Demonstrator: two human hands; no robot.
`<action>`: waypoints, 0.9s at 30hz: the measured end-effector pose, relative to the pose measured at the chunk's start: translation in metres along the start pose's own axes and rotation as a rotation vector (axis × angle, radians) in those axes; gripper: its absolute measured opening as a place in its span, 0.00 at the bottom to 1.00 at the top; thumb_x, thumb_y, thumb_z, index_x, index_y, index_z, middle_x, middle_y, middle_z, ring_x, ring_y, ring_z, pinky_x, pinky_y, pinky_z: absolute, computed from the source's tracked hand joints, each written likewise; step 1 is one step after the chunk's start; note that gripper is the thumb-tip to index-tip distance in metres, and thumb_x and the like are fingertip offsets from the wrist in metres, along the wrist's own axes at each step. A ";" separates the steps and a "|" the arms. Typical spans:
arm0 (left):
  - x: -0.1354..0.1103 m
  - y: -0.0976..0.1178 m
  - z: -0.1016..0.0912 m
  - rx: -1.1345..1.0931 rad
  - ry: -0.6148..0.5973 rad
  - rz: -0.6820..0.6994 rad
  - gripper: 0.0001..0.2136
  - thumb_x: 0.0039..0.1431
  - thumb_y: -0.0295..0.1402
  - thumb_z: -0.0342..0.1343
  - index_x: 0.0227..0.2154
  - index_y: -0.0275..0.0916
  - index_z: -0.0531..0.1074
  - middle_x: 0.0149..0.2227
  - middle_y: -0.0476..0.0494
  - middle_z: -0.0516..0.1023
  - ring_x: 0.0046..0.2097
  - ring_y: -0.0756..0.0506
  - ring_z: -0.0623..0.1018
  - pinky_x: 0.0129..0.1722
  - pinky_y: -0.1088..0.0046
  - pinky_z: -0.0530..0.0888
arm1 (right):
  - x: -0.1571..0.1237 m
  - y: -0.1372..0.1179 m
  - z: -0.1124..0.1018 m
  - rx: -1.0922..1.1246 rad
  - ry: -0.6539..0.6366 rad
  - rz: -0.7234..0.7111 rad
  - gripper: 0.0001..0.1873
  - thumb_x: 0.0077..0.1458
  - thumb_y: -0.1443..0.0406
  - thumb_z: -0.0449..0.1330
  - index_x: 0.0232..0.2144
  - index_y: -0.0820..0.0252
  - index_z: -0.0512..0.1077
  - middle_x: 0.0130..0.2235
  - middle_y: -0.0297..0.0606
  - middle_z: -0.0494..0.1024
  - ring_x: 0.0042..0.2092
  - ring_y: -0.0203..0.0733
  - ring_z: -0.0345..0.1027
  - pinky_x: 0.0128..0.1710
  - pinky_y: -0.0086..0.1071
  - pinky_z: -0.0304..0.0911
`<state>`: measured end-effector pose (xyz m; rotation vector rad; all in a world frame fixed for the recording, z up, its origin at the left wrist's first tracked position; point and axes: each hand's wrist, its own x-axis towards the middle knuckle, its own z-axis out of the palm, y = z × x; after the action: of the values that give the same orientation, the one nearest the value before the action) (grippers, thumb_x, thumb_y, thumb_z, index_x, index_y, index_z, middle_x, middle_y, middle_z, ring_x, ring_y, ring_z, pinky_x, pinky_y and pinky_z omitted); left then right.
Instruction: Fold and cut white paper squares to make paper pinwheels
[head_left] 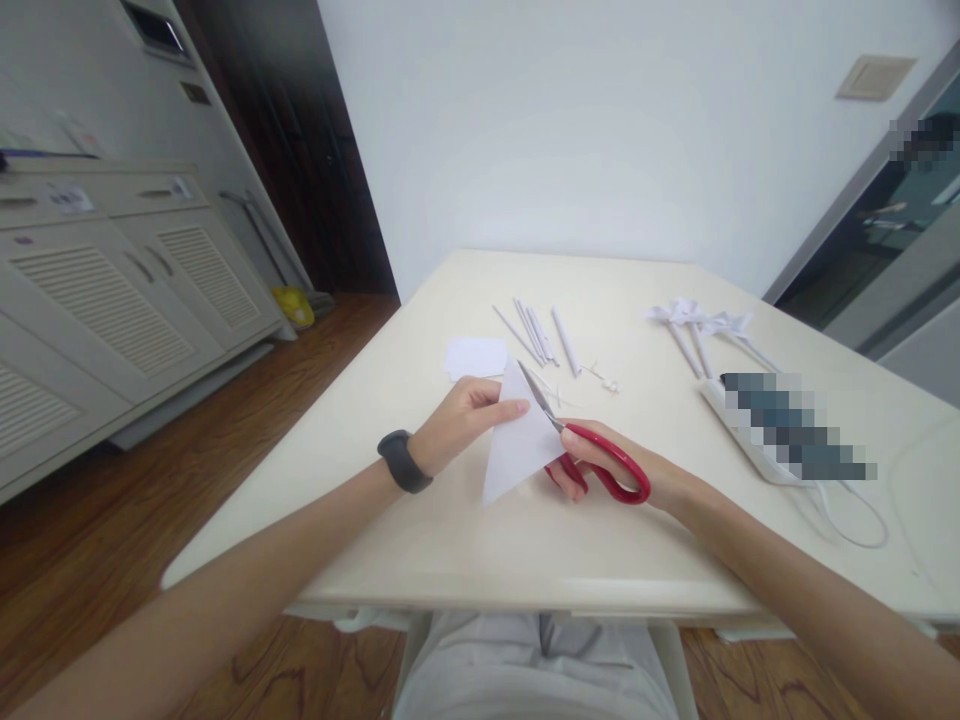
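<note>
Pinched in my left hand [474, 412] is a white triangle of folded paper [517, 448], held up above the table with one point upward. A dark band circles that wrist. My right hand [600, 445] grips a pair of scissors [616, 464] by its red handles. The metal blades lie along the paper's right edge, partly hidden by it, so I cannot tell how deep they cut. Just behind my left hand lies a small stack of white paper [476, 357].
Several rolled paper sticks [536, 333] and bits of string [604, 380] lie mid-table. White paper pinwheel shapes on sticks [682, 315] rest at the back right, near a white power strip [750, 440] with a cable. A white wall [570, 130] stands behind the table [390, 560].
</note>
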<state>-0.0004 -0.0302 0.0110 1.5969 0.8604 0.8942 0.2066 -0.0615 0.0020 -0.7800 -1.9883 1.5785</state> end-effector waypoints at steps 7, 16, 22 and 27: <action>-0.001 0.003 0.000 0.001 -0.004 0.015 0.10 0.51 0.37 0.56 0.25 0.34 0.74 0.30 0.45 0.77 0.32 0.46 0.74 0.31 0.73 0.70 | -0.001 -0.002 0.002 -0.043 0.014 -0.025 0.25 0.60 0.52 0.42 0.21 0.63 0.64 0.20 0.33 0.66 0.24 0.34 0.58 0.28 0.29 0.54; -0.001 0.004 0.001 -0.010 0.006 0.014 0.10 0.51 0.36 0.57 0.25 0.34 0.74 0.29 0.45 0.77 0.32 0.46 0.74 0.32 0.73 0.71 | -0.001 -0.005 0.003 -0.060 0.019 -0.021 0.27 0.60 0.51 0.43 0.17 0.62 0.61 0.19 0.33 0.64 0.23 0.33 0.57 0.26 0.28 0.54; -0.002 0.005 0.002 0.036 0.059 0.031 0.12 0.52 0.39 0.55 0.22 0.34 0.73 0.24 0.47 0.74 0.30 0.47 0.73 0.30 0.73 0.70 | 0.000 -0.006 0.003 -0.057 0.030 -0.010 0.27 0.61 0.53 0.41 0.18 0.62 0.61 0.19 0.33 0.63 0.23 0.33 0.57 0.26 0.28 0.53; -0.002 0.006 0.001 0.065 0.093 0.060 0.14 0.52 0.39 0.54 0.19 0.34 0.71 0.22 0.48 0.71 0.30 0.47 0.72 0.30 0.73 0.69 | 0.000 -0.003 0.003 -0.051 0.025 -0.006 0.27 0.61 0.51 0.41 0.19 0.62 0.60 0.20 0.33 0.63 0.23 0.32 0.56 0.25 0.28 0.52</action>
<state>0.0006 -0.0331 0.0160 1.6550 0.9188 0.9986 0.2042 -0.0640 0.0045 -0.8089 -2.0178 1.5126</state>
